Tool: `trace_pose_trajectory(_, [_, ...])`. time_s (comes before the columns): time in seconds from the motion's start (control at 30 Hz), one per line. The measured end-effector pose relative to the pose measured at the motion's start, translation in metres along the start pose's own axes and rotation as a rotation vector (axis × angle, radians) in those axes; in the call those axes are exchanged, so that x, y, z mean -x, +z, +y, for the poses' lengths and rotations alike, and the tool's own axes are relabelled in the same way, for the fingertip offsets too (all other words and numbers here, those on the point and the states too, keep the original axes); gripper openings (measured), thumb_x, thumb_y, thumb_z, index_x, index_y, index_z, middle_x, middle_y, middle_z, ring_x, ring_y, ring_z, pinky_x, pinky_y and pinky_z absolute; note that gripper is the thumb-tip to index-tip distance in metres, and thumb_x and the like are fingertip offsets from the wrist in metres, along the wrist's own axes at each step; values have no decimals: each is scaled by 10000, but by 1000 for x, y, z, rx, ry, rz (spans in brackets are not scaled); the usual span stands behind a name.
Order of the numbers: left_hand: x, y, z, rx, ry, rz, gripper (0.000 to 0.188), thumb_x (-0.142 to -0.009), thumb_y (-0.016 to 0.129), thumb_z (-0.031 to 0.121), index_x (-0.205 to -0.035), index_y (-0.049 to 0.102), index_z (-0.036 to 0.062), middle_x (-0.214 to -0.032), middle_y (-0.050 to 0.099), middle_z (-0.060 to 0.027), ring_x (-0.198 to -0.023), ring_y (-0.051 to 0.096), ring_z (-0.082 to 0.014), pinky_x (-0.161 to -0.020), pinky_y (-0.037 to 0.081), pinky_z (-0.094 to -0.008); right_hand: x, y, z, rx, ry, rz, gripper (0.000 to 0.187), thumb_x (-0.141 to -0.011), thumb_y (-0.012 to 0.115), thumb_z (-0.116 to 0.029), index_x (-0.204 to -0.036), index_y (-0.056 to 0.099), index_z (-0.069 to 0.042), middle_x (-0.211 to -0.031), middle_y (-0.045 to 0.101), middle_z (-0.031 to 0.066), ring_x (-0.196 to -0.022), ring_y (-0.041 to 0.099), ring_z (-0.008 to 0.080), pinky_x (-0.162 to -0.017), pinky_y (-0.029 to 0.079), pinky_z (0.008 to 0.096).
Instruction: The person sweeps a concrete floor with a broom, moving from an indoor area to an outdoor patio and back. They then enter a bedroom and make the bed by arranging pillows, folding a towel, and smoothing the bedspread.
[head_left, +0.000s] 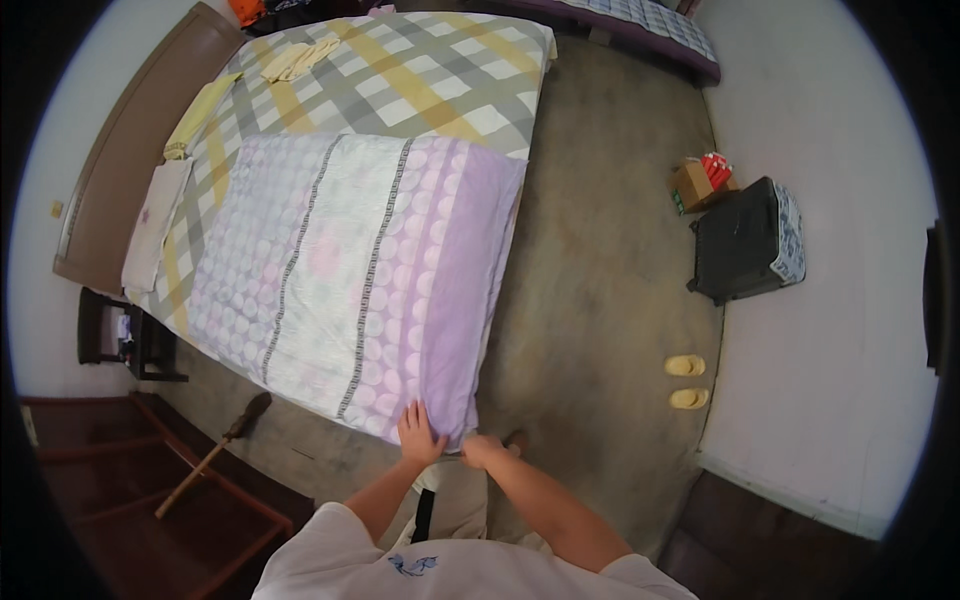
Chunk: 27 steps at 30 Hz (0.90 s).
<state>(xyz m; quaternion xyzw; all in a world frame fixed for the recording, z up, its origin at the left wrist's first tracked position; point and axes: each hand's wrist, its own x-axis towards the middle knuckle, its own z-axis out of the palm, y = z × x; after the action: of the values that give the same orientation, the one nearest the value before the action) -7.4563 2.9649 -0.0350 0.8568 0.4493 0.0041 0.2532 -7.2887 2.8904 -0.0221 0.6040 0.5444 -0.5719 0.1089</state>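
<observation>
A lilac and white quilt (330, 255) with rows of pale circles lies folded over the near half of the bed. My left hand (420, 436) rests flat on top of its near right corner, fingers stretched out. Right beside it, my right hand (482, 451) is closed at the corner's edge, pinching the quilt there; the fingertips are partly hidden. Under the quilt spreads a grey, white and yellow checked bedsheet (450, 60).
A brown headboard (150, 130), a yellow pillow (203, 112) and a pale pillow (157, 222) stand at the left. A long-handled duster (212, 462) leans lower left. Along the right wall are a black suitcase (740, 245), a cardboard box (690, 187) and yellow slippers (686, 366).
</observation>
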Motion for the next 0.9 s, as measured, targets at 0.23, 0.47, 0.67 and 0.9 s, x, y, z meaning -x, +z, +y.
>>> trace_pose_trajectory(0.23, [-78,-66,44,93,-49,346,454,-681,584,160,-1130,539,113,-1146,456,-188,-1032,421,-370,-882,339,-468,20,-161,89,317,-164,928,397,-753,586,-189,-1129,531,-71,-1233,445,126,-1170,399,291,-960,324,437])
trace_pose_trajectory(0.47, [-293,-62,28,-8,-622,513,688,-680,617,360,-1284,395,117,-1346,304,-198,-1230,241,-426,-970,235,-541,-112,-373,51,476,-511,1055,321,-799,469,-158,-1098,559,-87,-1293,435,92,-1240,344,266,-1037,204,476])
trace_pose_trajectory(0.67, [-325,43,147,174,-375,153,577,-641,668,326,-1170,501,170,-1228,414,-169,-1137,353,-390,-954,285,-493,-144,-502,151,804,-281,802,402,-815,463,-337,-1164,553,-158,-1297,448,33,-1220,366,215,-1034,136,530])
trace_pose_trajectory(0.9, [-502,-70,241,456,-277,230,375,-686,637,130,-1052,554,114,-1129,465,-153,-1040,436,-368,-851,385,-433,-93,-688,324,473,285,405,348,-758,590,-261,-1050,572,-71,-1229,452,149,-1164,400,278,-935,355,418])
